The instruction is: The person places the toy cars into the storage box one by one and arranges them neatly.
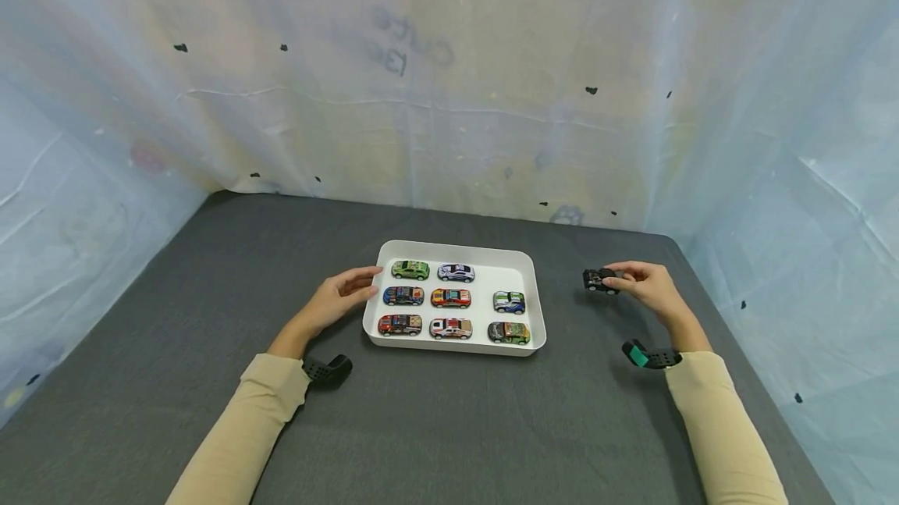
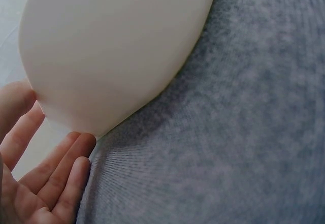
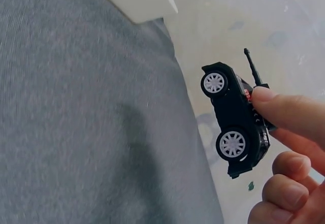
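A white tray (image 1: 483, 257) rests on the grey table, bearing several small toy cars in rows, among them a green car (image 1: 410, 270), a white-purple car (image 1: 456, 272) and a white, blue and green car (image 1: 509, 302). My left hand (image 1: 340, 298) holds the tray's left rim; in the left wrist view its thumb and fingers (image 2: 66, 170) meet the outer wall. To the right of the tray, my right hand (image 1: 649, 286) pinches a black toy car (image 3: 238, 120) with white-spoked wheels and a thin barrel-like rod. It hangs above the table.
The grey table (image 1: 449, 427) ends at pale plastic sheeting (image 1: 449, 138) behind and on both sides. A black wrist strap (image 1: 326, 371) is on the left wrist, another strap (image 1: 653, 357) with a green patch on the right.
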`<action>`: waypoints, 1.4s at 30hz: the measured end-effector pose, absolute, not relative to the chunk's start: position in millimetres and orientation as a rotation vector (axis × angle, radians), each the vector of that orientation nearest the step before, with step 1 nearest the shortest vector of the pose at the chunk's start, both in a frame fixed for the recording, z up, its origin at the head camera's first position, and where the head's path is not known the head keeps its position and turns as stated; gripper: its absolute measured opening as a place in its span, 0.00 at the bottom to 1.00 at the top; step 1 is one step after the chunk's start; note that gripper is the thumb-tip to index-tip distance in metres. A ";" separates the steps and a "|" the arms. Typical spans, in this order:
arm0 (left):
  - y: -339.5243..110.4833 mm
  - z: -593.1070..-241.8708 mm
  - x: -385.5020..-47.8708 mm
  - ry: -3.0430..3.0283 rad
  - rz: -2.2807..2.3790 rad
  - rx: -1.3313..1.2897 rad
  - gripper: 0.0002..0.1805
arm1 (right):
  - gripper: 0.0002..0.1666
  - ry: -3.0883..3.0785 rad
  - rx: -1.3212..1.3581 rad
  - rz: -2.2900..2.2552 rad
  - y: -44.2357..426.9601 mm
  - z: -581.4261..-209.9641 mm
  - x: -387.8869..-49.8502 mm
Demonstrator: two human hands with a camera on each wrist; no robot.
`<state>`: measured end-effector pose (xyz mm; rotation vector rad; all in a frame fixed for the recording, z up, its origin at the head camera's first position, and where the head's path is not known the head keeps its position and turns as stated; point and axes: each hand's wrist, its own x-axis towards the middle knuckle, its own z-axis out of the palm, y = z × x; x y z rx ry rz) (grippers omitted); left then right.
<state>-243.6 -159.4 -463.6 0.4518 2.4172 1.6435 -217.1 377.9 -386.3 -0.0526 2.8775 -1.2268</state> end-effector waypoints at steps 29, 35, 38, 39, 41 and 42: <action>-159.4 -463.4 -243.6 2.403 1.649 0.450 0.29 | 0.24 2.805 -0.142 -1.349 333.0 -368.3 -228.4; -159.9 -463.9 -243.9 2.404 1.647 0.436 0.29 | 0.24 2.800 -0.143 -1.357 324.1 -369.7 -233.4; -159.9 -464.0 -244.0 2.407 1.646 0.436 0.28 | 0.23 2.798 -0.149 -1.360 319.5 -370.9 -235.5; -159.9 -464.0 -244.0 2.407 1.646 0.437 0.28 | 0.23 2.794 -0.151 -1.363 317.8 -371.2 -236.1; -159.8 -463.9 -243.9 2.408 1.647 0.438 0.28 | 0.22 2.793 -0.153 -1.359 314.2 -371.6 -236.9; -159.7 -463.8 -243.9 2.408 1.647 0.439 0.28 | 0.23 2.794 -0.152 -1.357 312.4 -371.7 -237.1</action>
